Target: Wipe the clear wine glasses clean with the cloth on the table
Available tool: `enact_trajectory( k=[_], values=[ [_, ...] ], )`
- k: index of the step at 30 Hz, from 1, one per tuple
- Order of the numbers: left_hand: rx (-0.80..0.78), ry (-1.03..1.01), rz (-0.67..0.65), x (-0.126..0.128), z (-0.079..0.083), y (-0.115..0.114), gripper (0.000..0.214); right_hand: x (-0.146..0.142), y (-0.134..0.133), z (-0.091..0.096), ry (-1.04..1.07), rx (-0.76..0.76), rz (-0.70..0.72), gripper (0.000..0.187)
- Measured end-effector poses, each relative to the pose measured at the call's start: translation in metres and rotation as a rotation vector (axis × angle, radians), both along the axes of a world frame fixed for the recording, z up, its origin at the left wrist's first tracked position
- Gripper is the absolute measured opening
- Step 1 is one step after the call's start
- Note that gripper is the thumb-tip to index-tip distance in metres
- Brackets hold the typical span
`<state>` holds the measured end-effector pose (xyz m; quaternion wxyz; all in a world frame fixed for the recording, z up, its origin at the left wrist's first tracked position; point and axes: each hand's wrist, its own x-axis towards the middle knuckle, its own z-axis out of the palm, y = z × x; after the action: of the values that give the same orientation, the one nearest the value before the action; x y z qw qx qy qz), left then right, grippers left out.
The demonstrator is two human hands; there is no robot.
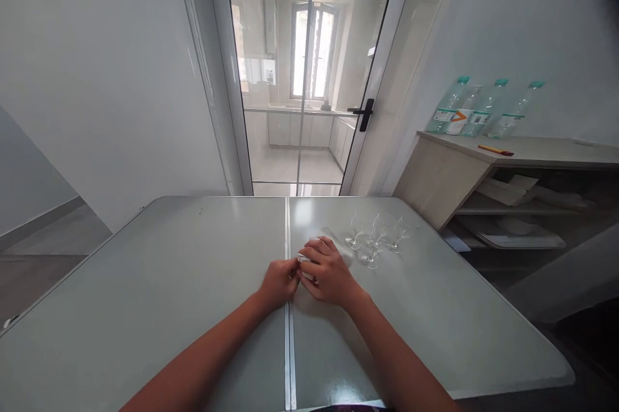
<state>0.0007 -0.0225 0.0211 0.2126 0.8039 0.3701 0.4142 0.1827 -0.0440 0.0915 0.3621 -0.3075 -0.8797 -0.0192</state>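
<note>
Over the table's middle seam, my left hand [279, 282] is closed, its thumb and fingers pinched together against the fingertips of my right hand. What it grips is hidden. My right hand [327, 272] curls around a crumpled white cloth or tissue [304, 258], of which only small parts show between the fingers. Behind the right knuckles a pale, see-through shape shows, too faint to name. Just to the right of this hand stand several clear stemmed glasses [371, 241], grouped close together on the table.
The grey-green table [193, 309] has a metal seam down its middle. Beyond it is a glass door [300, 141] with a black handle [366, 115]. On the right, a wooden cabinet [449, 164] carries several plastic bottles [483, 109] and a red-yellow pen-like item [496, 150].
</note>
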Motion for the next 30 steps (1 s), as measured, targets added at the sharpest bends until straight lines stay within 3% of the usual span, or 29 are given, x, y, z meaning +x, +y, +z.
enact_trajectory(
  k=[3, 8, 11, 13, 19, 25, 30],
  values=[
    [0.087, 0.077, -0.009, -0.002, 0.0, -0.003, 0.021, -0.001, 0.003, -0.004, 0.282, -0.21, -0.062, 0.025],
    [-0.08, 0.006, -0.044, 0.0, 0.01, -0.003, 0.03, -0.005, 0.007, -0.01, 1.033, -0.791, 0.064, 0.03],
    [-0.232, -0.104, -0.1, 0.004, 0.012, -0.001, 0.038, -0.015, 0.006, -0.015, 1.403, -0.899, 0.129, 0.037],
    [-0.296, -0.163, -0.1, 0.007, 0.011, 0.0, 0.037, -0.024, 0.005, -0.018, 1.515, -0.91, 0.121, 0.043],
    [-0.344, -0.207, -0.123, 0.011, 0.011, -0.002, 0.018, -0.039, -0.002, -0.025, 1.407, -0.863, -0.019, 0.055],
    [-0.321, -0.171, -0.107, 0.008, 0.008, -0.001, 0.016, -0.041, -0.003, -0.028, 1.375, -0.981, 0.083, 0.062],
    [-0.295, -0.178, -0.038, 0.005, -0.005, 0.005, 0.023, -0.041, 0.001, -0.032, 1.21, -0.912, 0.063, 0.06]
  ],
)
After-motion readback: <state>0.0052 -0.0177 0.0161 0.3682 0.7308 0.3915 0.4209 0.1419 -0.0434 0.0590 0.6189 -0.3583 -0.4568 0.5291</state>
